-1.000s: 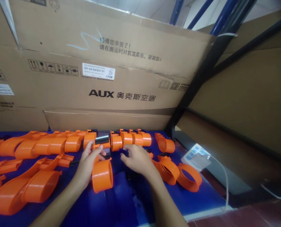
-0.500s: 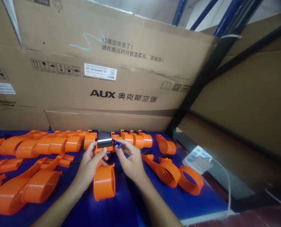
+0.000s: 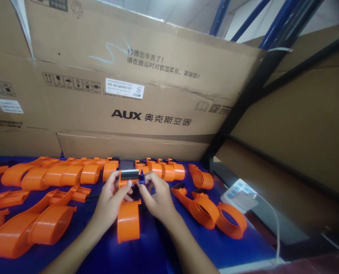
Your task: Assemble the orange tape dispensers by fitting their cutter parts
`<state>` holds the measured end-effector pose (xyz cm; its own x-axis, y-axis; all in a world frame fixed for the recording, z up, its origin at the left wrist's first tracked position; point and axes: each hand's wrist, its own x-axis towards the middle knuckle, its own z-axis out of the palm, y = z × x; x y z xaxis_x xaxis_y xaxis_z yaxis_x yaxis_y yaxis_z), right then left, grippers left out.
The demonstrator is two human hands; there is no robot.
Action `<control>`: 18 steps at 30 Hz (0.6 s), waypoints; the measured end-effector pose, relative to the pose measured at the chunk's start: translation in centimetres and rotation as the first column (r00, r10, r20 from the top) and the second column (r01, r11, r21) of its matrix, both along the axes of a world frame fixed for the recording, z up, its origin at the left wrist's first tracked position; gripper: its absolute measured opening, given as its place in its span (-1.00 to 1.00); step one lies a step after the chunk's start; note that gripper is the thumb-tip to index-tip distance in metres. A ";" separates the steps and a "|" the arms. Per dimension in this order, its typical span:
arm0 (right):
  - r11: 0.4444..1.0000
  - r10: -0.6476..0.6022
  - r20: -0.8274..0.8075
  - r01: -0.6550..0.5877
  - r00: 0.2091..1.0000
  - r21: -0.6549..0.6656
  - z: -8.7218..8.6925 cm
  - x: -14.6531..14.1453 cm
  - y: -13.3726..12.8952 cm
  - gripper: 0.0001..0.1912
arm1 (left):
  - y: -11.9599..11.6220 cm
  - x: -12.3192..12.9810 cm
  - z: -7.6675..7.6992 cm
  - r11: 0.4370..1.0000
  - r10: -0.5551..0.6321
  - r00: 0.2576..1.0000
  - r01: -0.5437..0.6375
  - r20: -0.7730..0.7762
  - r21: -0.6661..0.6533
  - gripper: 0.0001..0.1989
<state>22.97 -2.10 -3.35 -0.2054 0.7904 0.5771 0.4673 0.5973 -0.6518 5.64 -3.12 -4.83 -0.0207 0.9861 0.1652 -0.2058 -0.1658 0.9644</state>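
Observation:
My left hand (image 3: 111, 196) is closed on an orange tape dispenser (image 3: 128, 222), its thumb on the front below a black roller with a toothed edge (image 3: 129, 174). The dispenser's round orange ring hangs below the hands. At its right end, my right hand (image 3: 158, 192) pinches a small dark blue part (image 3: 141, 177), which touches the end of the roller. Behind the dispenser lies a dark rectangular device (image 3: 126, 164). Some fingertips of both hands are hidden behind the dispenser.
Several orange dispensers (image 3: 51, 224) lie left on the blue table (image 3: 101, 253), with a row (image 3: 72, 173) along the back and more (image 3: 231, 220) on the right. Behind stands a large cardboard box (image 3: 158, 95). A white-and-blue box (image 3: 239, 194) with a cable sits right, near a dark metal post (image 3: 229, 114).
The dispenser's roller has tilted so its toothed edge faces up. The blue part has moved from an angle to upright against the roller's right end. The view has shifted slightly.

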 end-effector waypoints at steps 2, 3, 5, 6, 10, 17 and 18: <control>0.999 0.032 0.023 -0.032 0.999 0.009 0.0 0.1 0.1 -0.85 | -0.1 0.1 0.0 1.000 -0.011 1.000 0.011 -0.021 0.011 -0.59; 0.999 0.041 0.033 -0.041 0.999 0.015 0.1 0.1 0.1 -0.85 | -0.1 0.1 0.0 1.000 -0.014 1.000 0.015 -0.026 0.016 -0.59; 0.998 0.045 0.045 -0.046 0.998 0.033 0.2 0.1 0.1 -0.83 | 0.0 0.1 -0.1 0.999 -0.020 0.999 0.021 -0.029 0.025 -0.59; 0.998 0.045 0.049 -0.048 0.998 0.042 0.3 0.1 0.1 -0.82 | 0.1 0.1 -0.2 0.999 -0.023 0.999 0.024 -0.030 0.028 -0.59; 0.996 0.058 0.070 -0.062 0.996 0.060 0.7 0.1 -0.1 -0.85 | 0.2 0.0 -0.4 0.999 -0.023 0.999 0.024 -0.032 0.026 -0.60; 0.996 0.052 0.077 -0.057 0.996 0.064 0.9 0.2 -0.5 -0.82 | 0.1 0.1 -0.1 0.996 -0.084 0.996 0.084 0.030 -0.012 -0.59; 0.997 0.050 0.077 -0.055 0.996 0.057 0.9 0.2 -0.5 -0.82 | 0.1 0.1 -0.1 0.997 -0.079 0.996 0.080 0.039 -0.014 -0.59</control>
<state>23.17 -2.63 -2.41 -0.2903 0.7426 0.6036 0.4806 0.6586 -0.5790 5.76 -3.01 -4.98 0.0516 0.9873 0.1503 -0.2550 -0.1325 0.9578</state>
